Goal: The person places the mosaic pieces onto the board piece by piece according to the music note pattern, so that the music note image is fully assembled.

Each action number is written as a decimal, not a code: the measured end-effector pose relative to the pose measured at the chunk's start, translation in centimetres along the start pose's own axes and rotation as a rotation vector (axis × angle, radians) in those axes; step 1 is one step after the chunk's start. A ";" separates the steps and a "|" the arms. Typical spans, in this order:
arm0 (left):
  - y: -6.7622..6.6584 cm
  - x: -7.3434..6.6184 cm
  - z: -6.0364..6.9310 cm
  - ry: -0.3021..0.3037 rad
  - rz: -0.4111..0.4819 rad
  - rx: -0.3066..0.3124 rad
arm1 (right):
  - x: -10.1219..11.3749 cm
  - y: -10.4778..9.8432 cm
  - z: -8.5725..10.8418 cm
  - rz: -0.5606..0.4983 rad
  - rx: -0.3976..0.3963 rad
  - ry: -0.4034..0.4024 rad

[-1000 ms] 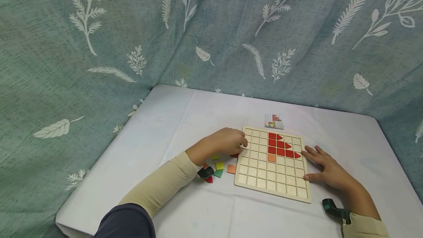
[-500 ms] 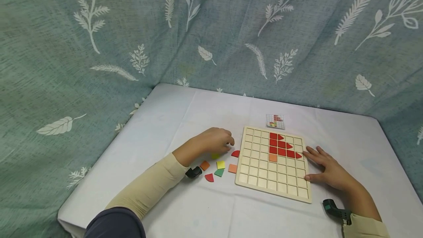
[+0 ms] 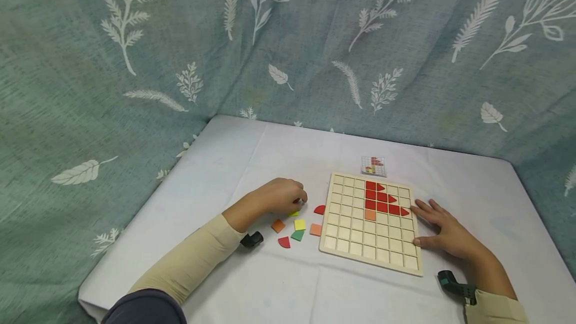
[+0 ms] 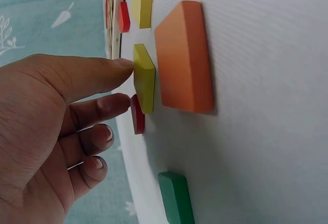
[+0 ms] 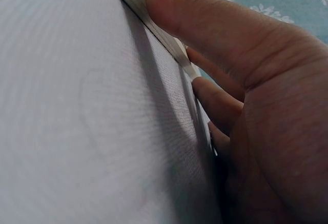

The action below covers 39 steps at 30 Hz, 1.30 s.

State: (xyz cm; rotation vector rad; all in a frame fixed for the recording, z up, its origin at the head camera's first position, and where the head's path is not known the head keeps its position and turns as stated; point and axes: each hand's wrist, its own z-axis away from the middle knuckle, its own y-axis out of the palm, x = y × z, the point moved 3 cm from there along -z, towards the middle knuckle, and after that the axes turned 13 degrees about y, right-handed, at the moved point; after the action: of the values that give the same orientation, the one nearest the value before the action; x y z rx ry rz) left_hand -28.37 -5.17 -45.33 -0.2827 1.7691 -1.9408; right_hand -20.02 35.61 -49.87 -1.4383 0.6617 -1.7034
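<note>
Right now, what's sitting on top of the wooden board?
The wooden board bears three rows of red tiles and one orange tile; the right hand touches its edge. The surface under those tiles is hidden.

Worktop [image 3: 261, 289] free nearside of grid board [image 3: 382, 242]; loose tiles [image 3: 299, 225] obstruct board's left side; right hand [image 3: 450, 232] blocks its right edge.

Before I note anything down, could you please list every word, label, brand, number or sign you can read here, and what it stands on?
There is no readable text in these views.
Pattern card: printed grid with coloured shapes; any writing is too small to read.
Wooden grid board: no lettering visible.
Right wrist camera: green patch, nothing legible.
</note>
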 end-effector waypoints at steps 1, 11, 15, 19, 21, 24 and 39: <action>0.0 0.0 0.2 -0.006 0.009 -0.001 | 0.0 0.0 0.0 0.003 0.000 0.001; 0.1 0.3 1.7 -0.005 -0.008 -0.060 | 0.5 0.0 -0.1 0.009 -0.009 -0.006; 0.2 0.6 2.3 -0.035 0.009 -0.079 | 0.5 0.1 -0.2 0.010 -0.009 0.008; 0.7 0.9 2.8 -0.067 0.009 -0.083 | 0.5 0.1 -0.2 0.016 -0.006 0.016; 0.9 0.9 3.2 -0.070 0.006 -0.085 | 0.5 0.1 -0.2 0.019 -0.006 0.011; 1.2 0.8 3.7 -0.065 0.016 -0.093 | 0.4 0.1 -0.1 0.017 -0.003 0.006; 1.0 1.2 6.7 -0.133 0.032 -0.137 | 0.4 0.2 0.2 0.006 -0.006 0.015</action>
State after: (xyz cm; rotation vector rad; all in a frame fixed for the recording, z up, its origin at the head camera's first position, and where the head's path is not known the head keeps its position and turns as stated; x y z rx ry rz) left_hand -26.08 -11.65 -45.63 -0.4182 1.8097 -1.7395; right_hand -19.79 35.17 -49.76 -1.4274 0.6795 -1.7103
